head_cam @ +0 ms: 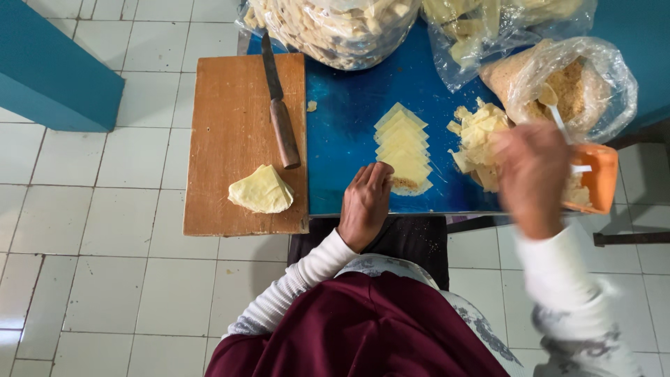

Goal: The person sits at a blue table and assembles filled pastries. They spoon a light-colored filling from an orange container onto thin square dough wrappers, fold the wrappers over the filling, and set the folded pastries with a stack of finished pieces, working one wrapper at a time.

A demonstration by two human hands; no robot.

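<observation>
My left hand (364, 204) rests on the near edge of the blue table (342, 132), fingertips touching the nearest of several overlapping yellow dough squares (403, 146); that square carries a crumbly filling. My right hand (532, 174) is blurred with motion and holds a white spoon (558, 119) over a small orange container (599, 179). A loose pile of yellow dough pieces (478, 139) lies between the row of squares and my right hand.
A wooden cutting board (223, 119) at the left holds a knife (279, 105) and a folded lump of dough (260, 190). Clear plastic bags (328, 28) of dough pieces and a bag of crumbs (572, 84) crowd the table's far side. White tiled floor surrounds it.
</observation>
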